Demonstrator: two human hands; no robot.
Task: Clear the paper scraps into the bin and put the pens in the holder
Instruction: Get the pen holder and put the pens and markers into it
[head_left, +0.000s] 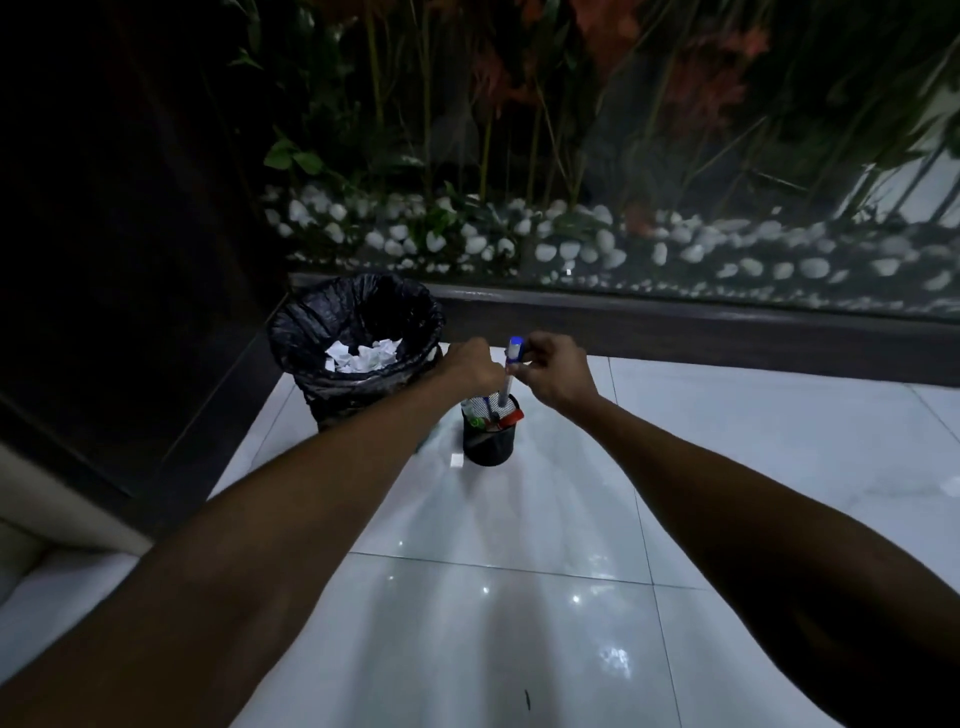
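A black mesh pen holder (488, 441) stands on the white tiled floor, with several pens and markers inside. A white marker with a blue cap (511, 364) stands upright, its lower end in the holder. My right hand (553, 371) pinches the marker near its blue cap. My left hand (472, 364) is beside it, fingers curled at the marker's shaft; its grip is partly hidden. A bin lined with a black bag (358, 348) stands to the left, with crumpled white paper scraps (363, 356) inside. One small white scrap (456, 460) lies on the floor beside the holder.
A dark wall runs along the left. A dark ledge (675, 322) with a glass panel, white pebbles and plants lies behind. Glossy white floor tiles (519, 597) spread toward me. A pale cushioned edge (31, 519) shows at the far left.
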